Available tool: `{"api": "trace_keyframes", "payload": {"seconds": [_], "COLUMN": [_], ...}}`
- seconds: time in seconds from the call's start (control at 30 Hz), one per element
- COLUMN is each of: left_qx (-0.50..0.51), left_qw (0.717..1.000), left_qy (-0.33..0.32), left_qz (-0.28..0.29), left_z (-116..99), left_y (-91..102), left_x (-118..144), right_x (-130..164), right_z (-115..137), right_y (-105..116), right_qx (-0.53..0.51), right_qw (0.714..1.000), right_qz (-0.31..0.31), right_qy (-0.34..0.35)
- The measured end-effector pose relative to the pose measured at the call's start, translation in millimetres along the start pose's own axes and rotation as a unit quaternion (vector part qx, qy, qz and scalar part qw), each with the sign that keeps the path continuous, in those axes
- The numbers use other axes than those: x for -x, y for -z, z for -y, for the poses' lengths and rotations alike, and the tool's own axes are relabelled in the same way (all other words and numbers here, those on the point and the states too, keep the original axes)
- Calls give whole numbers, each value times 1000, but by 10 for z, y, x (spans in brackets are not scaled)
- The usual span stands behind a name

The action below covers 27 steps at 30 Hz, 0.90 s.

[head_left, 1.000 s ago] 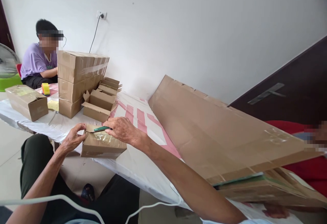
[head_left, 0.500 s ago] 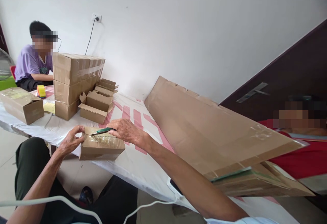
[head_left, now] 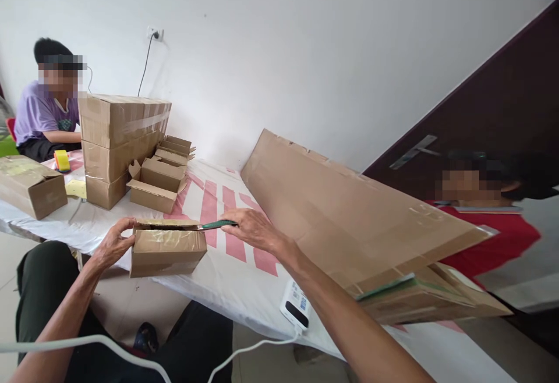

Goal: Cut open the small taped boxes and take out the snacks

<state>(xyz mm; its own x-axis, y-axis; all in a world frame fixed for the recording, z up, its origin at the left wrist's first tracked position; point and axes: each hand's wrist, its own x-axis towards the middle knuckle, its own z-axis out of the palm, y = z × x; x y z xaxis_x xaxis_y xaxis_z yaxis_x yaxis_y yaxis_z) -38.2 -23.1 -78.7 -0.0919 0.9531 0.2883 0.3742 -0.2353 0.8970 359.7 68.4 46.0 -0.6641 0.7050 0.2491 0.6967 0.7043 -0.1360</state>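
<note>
A small taped cardboard box [head_left: 168,249] sits at the near edge of a white and pink covered table [head_left: 236,278]. My left hand [head_left: 114,243] grips the box's left end. In my right hand [head_left: 253,230] is a green-handled utility knife [head_left: 216,225], its blade lying along the top seam at the box's right end. The tape on top looks slit along the seam.
Stacked sealed cartons [head_left: 117,138] and open small boxes [head_left: 159,176] stand at the back left, another carton [head_left: 30,185] at far left. Large flat cardboard sheets [head_left: 349,220] lie on the right. A white device [head_left: 296,304] with cable lies near me. One person sits far left, another at right.
My right hand has drawn the knife to the right along the box's top seam, from near the left end to past the right end. The left hand stays on the box.
</note>
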Motion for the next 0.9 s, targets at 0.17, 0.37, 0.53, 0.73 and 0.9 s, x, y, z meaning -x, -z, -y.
{"api": "trace_keyframes", "payload": {"seconds": [0.17,0.37,0.53,0.73,0.9], "left_qx": [2,-6,-59,-88,-105], "left_qw": [1000,998,991,983,979], "left_qy": [-14,21,19,6,16], "left_qz": [24,67,121,161,173], "left_z": [-31,-52,-139,-134,-159], "left_y": [17,102,219,237,252], "left_x": [-41,-93,-111,-164,-231], "right_x": [462,954,1024,789,342], "right_z": [-466,-509,-409,-269,158], "right_y": [-465,-1988,-2389,-2183,-1839], "right_qx": [-170,-62,45,-75,-375], "right_qw": [966,943,939,935,870], "right_qz": [-142,-180,-103,-182,-224], "right_qy": [-130,-274,-325,-294,-228]}}
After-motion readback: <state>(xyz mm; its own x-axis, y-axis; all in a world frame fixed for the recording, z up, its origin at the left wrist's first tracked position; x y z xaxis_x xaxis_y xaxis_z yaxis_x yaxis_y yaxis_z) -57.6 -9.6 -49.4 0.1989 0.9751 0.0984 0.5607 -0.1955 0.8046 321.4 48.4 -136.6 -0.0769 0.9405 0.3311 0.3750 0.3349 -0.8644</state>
